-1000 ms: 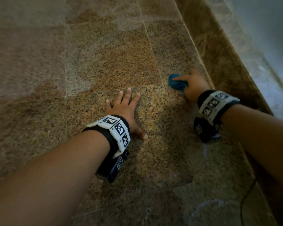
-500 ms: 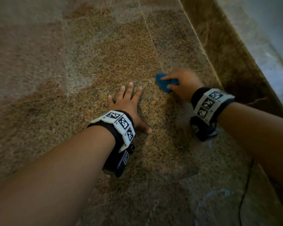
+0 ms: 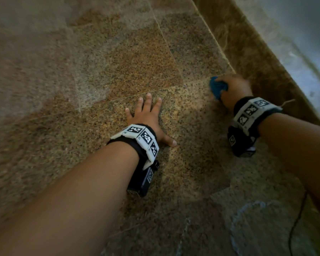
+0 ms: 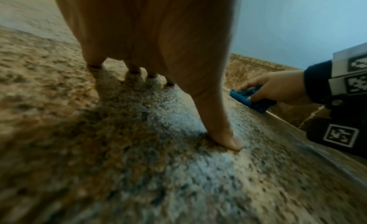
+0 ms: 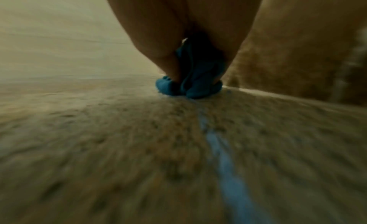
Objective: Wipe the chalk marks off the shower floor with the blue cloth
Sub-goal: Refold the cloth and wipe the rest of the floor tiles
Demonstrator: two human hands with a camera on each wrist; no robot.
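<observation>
The right hand (image 3: 234, 89) grips the bunched blue cloth (image 3: 218, 87), fingers and thumb curled round it and pressing it onto the shower floor (image 3: 118, 58), close to the brown stone curb (image 3: 251, 58) at about two o'clock in the head view. The right wrist view shows what the head view hides: the cloth (image 5: 190, 86) squeezed into folds between thumb and fingers, and a pale blue chalk streak (image 5: 224, 161) running from the cloth toward six o'clock. The left wrist view catches the cloth (image 4: 252, 98) from the side, with the thumb laid over its top.

The left hand (image 3: 146, 115) lies flat on the floor at the centre, fingers spread and straight toward twelve o'clock, thumb out toward four o'clock; its fingertips (image 4: 95, 65) bear on the stone. Fainter chalk marks (image 3: 248, 207) curve across the floor at five o'clock. No containers are in view.
</observation>
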